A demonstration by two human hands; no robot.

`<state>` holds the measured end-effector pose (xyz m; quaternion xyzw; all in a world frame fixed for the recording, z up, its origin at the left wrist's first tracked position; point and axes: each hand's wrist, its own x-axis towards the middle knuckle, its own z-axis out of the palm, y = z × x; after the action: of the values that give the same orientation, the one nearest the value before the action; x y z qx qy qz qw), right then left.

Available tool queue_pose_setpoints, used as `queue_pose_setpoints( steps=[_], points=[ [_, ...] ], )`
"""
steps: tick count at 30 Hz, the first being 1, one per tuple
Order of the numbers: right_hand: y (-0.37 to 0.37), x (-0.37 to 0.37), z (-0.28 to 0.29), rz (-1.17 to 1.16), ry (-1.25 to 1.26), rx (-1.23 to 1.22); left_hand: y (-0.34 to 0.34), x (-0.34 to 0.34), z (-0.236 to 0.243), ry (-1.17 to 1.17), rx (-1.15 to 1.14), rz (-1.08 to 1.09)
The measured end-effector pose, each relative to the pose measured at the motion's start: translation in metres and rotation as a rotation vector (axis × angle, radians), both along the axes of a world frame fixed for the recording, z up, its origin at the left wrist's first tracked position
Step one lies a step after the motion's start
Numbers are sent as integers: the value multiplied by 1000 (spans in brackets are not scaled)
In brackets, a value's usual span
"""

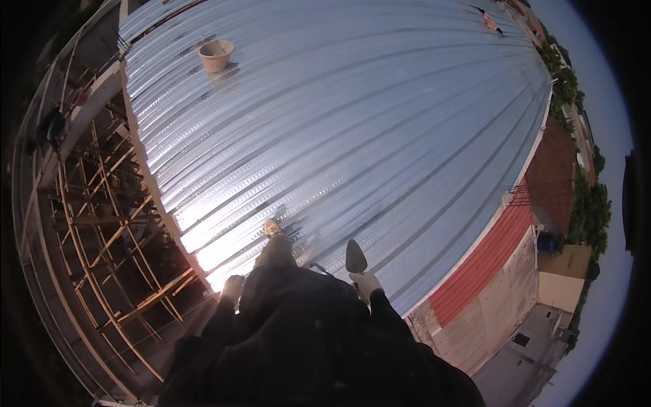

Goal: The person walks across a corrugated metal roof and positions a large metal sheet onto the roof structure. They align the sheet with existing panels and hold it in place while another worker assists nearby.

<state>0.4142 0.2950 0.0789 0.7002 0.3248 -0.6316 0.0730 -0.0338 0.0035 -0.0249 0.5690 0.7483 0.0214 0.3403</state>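
Note:
My right hand [367,283], in a pale glove, grips a trowel [355,258] whose dark pointed blade rises above the fingers. At my left side hangs my left hand [232,288], also pale-gloved, beside my thigh and close to the bright glare at the roof's left edge. Its fingers are too small and washed out to read, and no object shows in it. Below me spreads a shiny ribbed metal roof [352,136]. One of my feet, in a tan shoe [272,228], stands on it; my other foot is hidden.
A pale bucket [216,55] stands on the roof ahead to the left. Along the left, the roof edge drops to wooden scaffolding [102,251], with a person [51,127] beyond. Another person [489,22] is far right. Red roofing [481,258] lies below the right edge.

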Motion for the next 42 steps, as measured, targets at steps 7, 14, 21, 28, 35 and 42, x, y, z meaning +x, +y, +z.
queue_pose_setpoints(
  steps=[7,14,21,28,35,42],
  points=[
    [65,-56,16,-81,-59,80,111,-107,27,-659,-34,1252],
    [108,-73,0,-114,-55,58,172,-166,30,-655,-24,1231],
    [125,23,-139,493,-163,156,264,-120,36,-794,-157,1469],
    [300,-27,-188,917,-179,324,385,-142,5,-746,-72,1101],
    [557,-174,5,-76,70,110,590,-171,50,-393,-101,876],
    [703,-176,43,-40,65,263,765,-174,152,-489,136,943]
  ],
)
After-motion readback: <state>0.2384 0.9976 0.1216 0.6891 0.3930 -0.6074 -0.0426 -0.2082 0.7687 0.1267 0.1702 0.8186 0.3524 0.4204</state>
